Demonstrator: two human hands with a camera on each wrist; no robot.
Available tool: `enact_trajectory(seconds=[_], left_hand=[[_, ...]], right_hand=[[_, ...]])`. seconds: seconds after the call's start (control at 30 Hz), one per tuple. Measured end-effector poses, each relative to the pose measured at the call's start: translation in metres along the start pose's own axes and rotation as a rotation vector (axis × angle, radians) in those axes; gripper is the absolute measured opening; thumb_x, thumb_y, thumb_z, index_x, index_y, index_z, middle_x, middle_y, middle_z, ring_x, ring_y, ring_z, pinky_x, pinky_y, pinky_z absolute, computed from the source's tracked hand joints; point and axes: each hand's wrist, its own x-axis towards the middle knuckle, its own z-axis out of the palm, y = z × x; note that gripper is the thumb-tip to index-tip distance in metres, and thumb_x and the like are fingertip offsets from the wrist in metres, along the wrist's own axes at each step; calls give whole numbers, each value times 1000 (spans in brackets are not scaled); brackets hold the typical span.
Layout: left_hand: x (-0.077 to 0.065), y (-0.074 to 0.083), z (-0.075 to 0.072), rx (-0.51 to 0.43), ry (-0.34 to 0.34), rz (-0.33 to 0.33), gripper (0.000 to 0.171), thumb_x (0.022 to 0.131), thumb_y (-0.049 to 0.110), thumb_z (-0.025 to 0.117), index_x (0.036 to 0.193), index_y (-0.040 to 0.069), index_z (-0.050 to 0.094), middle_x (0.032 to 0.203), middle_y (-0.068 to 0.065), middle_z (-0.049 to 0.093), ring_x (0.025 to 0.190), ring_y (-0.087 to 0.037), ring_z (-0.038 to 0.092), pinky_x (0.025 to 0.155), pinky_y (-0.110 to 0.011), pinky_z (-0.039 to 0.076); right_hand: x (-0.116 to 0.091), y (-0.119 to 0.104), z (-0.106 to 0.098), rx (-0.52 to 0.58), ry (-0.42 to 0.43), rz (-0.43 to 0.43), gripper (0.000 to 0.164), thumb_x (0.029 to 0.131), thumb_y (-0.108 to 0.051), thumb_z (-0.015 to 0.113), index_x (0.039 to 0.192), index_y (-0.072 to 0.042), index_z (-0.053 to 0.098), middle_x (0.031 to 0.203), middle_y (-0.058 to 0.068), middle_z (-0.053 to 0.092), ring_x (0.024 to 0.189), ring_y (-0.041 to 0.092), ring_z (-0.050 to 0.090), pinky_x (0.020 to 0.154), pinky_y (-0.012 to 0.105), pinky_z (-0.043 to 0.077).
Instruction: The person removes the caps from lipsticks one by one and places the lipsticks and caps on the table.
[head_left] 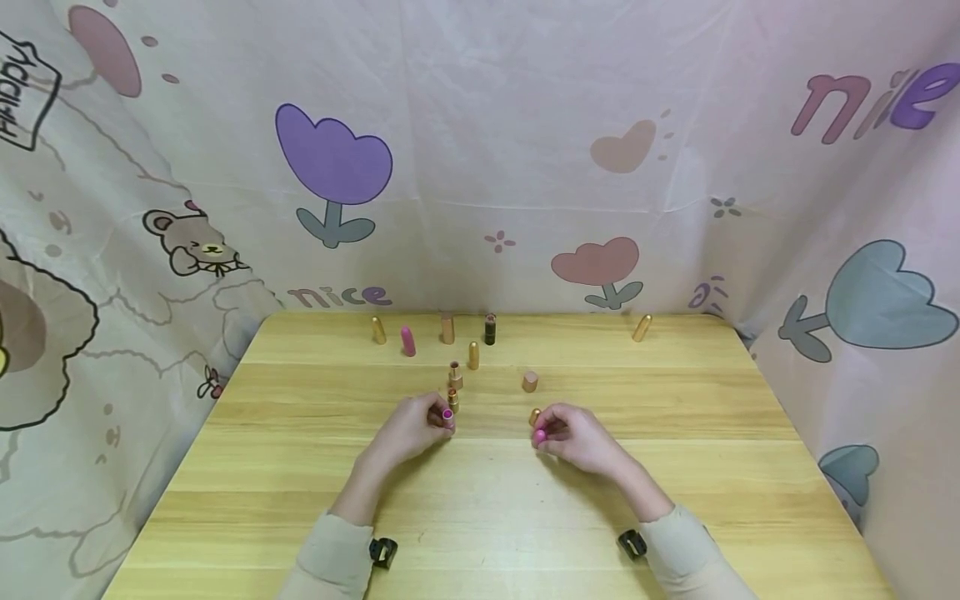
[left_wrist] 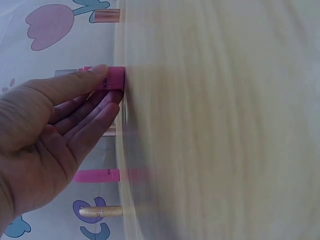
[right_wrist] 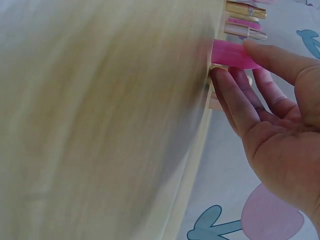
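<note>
My left hand (head_left: 408,427) pinches an uncapped pink lipstick (head_left: 447,419) between thumb and fingers; the tube stands upright at the table surface in the left wrist view. Opposite it, my right hand (head_left: 581,437) holds a pink lipstick cap (right_wrist: 229,54), thumb on one side and fingertips on the other. The cap's lower end is at the tabletop. Just behind the left hand stand an uncapped gold lipstick (head_left: 453,403) and an uncapped rose-gold lipstick (head_left: 456,380). Beside the right fingers is a gold cap (head_left: 535,416), partly hidden; farther back stands a rose-gold cap (head_left: 530,382).
Along the wooden table's (head_left: 480,517) back stand a gold lipstick (head_left: 378,331), a pink one (head_left: 408,341), a rose-gold one (head_left: 447,329) and a black one (head_left: 490,330). Another gold tube (head_left: 473,356) is near the middle, one more (head_left: 642,328) back right. Printed cloth surrounds the table.
</note>
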Motion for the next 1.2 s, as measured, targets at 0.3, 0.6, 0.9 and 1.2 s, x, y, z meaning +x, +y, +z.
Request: enact_trajectory(seconds=[0.3,0.6,0.9,1.2], left_hand=[[-1,0,-1,-5,1,-11,22,84,-4,82,96,6,67,88,1,69,85,-13,68,79,-26,61],[-1,-1,0,2,4,3,22,84,-4,82,97,5,67,88,1,69,84,-13,68,79,-25,61],[1,-6,-3,-18,-29,31,23,84,-2,82,100,4,67,89,0,70,85,-13,68,78,-22,61],[1,-11,-4,-35,-51,27,24,85,0,82,103,5,68,92,1,70,86,-13,67,79,-24,61]], right_hand=[[-3,-1,-1,50,6,-20,28,87,2,79,113,0,68,105,7,72,102,25,70,93,27,61],[-11,-3,-15,188,189,-11,37,89,-12,82,120,1,66,120,17,69,114,35,67,98,30,59],[-1,-1,-42,394,576,-108,40,95,1,71,132,7,57,130,24,63,116,19,64,100,22,56],[25,14,-74,471,1031,-79,44,96,5,65,138,9,51,133,23,62,119,22,62,111,31,49]])
